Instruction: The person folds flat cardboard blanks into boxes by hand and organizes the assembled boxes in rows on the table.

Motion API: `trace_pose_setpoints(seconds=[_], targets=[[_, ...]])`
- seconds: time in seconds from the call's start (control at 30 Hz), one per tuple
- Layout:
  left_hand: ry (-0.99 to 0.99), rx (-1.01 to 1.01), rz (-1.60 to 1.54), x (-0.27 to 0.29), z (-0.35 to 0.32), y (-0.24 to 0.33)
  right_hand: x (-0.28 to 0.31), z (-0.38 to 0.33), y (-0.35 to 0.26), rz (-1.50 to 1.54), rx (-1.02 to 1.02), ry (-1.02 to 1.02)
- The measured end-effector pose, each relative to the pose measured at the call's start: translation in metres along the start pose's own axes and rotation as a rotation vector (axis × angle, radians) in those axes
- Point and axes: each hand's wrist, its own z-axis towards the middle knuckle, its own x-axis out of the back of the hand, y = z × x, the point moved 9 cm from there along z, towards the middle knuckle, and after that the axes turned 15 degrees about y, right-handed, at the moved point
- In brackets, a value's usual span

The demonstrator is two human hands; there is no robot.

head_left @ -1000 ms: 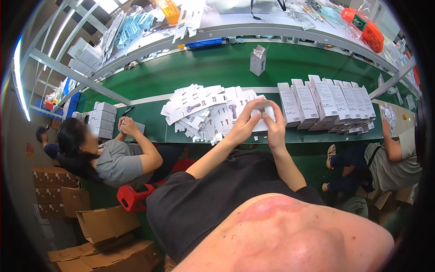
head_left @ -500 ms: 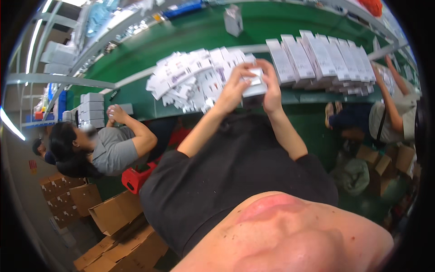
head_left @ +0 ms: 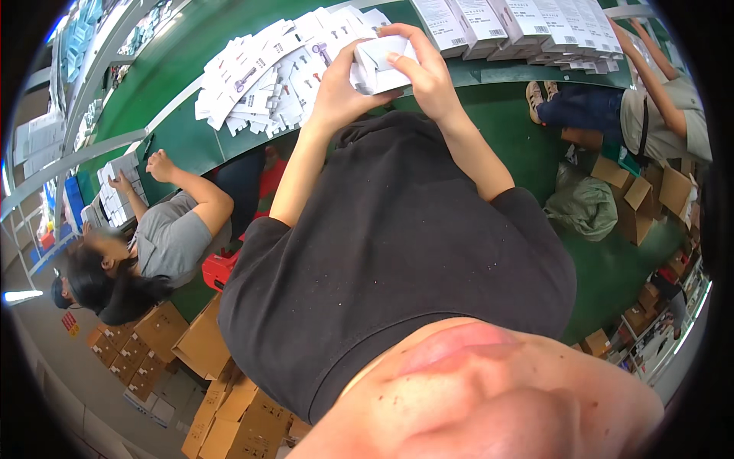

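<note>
Both of my hands hold one small white carton above the edge of the green table. My left hand grips its left side and my right hand wraps over its top and right side. Just behind the carton lies a heap of flat white cartons with small printed pictures. A row of upright white boxes stands to the right of my hands.
A seated co-worker in a grey shirt works on my left, near stacked white boxes. Another person sits on my right. Brown cardboard boxes lie on the floor, with a red stool between us.
The view has tilted down, so the table has slid toward the top of the picture. My hands have kept the carton and turned it closer to my chest.
</note>
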Motion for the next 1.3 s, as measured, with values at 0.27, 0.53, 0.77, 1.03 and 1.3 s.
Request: trace_pose_setpoints(seconds=[0.27, 0.53, 0.77, 1.03, 1.3], targets=[[-0.001, -0.006, 0.06, -0.011, -0.004, -0.012, 0.008, 0.0, 0.015, -0.068, 0.023, 0.012], [0.605, -0.678, 0.29, 0.003, -0.003, -0.014, -0.007, -0.007, -0.031, -0.666, 0.742, -0.043], [-0.122, 0.015, 0.879, -0.052, 0.02, -0.216, 0.07, 0.041, 0.043, -1.26, 0.729, 0.316], [-0.455, -0.062, 1.11, -0.078, -0.037, -0.219, 0.048, 0.005, 0.051, -0.755, 0.747, 0.251], [-0.366, -0.101, 1.017, -0.074, -0.038, -0.22, 0.055, 0.034, 0.225, -0.829, 0.103, -0.117]])
